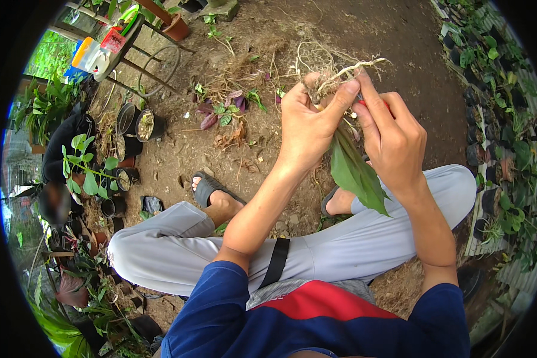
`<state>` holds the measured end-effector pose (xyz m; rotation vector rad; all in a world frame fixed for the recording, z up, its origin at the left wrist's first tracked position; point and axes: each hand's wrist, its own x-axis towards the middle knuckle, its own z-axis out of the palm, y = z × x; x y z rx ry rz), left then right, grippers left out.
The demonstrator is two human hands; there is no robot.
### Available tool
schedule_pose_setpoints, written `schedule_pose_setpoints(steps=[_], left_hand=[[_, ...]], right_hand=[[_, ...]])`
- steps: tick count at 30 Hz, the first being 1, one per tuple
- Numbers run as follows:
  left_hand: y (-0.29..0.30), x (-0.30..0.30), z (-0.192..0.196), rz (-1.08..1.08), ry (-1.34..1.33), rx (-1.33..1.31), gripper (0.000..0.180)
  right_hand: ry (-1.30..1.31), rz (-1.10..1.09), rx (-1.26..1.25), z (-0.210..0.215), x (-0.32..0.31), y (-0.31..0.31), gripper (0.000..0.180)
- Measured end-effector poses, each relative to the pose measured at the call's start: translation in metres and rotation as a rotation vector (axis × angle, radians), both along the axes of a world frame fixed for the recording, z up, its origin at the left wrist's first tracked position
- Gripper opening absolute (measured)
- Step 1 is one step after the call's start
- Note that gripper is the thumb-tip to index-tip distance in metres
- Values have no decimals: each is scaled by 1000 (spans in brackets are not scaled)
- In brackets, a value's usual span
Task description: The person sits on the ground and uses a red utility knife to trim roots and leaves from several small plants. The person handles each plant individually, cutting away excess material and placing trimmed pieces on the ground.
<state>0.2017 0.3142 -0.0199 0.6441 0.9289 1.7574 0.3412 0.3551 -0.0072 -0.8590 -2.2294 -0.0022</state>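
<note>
An uprooted plant with tangled pale roots [311,58] is gripped in my left hand [309,124], its thumb and fingers closed round the base. One thick whitish root [364,64] sticks out to the right above my fingertips. Below my hands hangs the plant's long green leaf [357,173], pointing down toward my lap. My right hand [392,136] is closed close beside the root base, its fingertips at the thick root. Between its fingers shows a bit of a small red-handled tool [386,105]; the rest is hidden, so I cannot make out its kind.
Pulled plants with purple and green leaves [224,110] lie on the soil ahead. Black pots [150,125] stand at the left, near a person in dark clothing [68,140]. A stool [125,51] holds plastic containers at far left. Potted plants [507,155] line the right side.
</note>
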Motion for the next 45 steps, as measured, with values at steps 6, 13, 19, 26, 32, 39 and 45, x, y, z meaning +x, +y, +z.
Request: schedule_pose_setpoints(steps=[6,13,19,26,32,39,45], left_hand=[[-2,-2,1,32,66,-18,10],[-2,-1,0,48,33,-19,10],[0,-3,-1,8,-76,3,10],[2,-3,-2,-14,-104,15,10],[4,-15,-3,-145,-193,68,15],[0,-29,-3,-302,-385,205,24],[-2,-37,-1,-362,-439,248,21]], right_hand=[[-62,-28,65,1,2,1,51],[-65,-53,165,0,-1,3,52],[-86,-87,166,2,0,4,52],[-74,-91,150,1,2,3,51],[112,8,-124,6,0,10,42],[476,252,-1097,30,14,3,52],[573,332,-1331,44,19,4,53]])
